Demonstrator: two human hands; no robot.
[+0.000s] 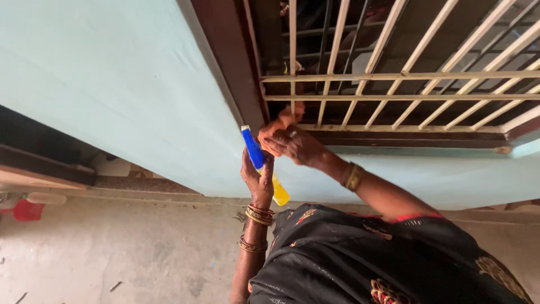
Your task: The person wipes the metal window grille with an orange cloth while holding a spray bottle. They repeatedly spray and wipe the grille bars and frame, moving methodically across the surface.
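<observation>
Close below the window grille (394, 84), left hand (257, 177) gripping spray bottle (264, 166), right hand (292, 145) clutching orange cloth (281, 121).

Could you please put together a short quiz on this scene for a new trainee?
1. True or false: the left hand holds a spray bottle with a blue head and yellow body.
2. What does the right hand hold: A) an orange cloth, B) a brush, C) a sponge?
3. What stands directly beyond the hands?

Key: 1. True. 2. A. 3. A cream window grille in a dark frame, set in a pale blue wall.
</observation>
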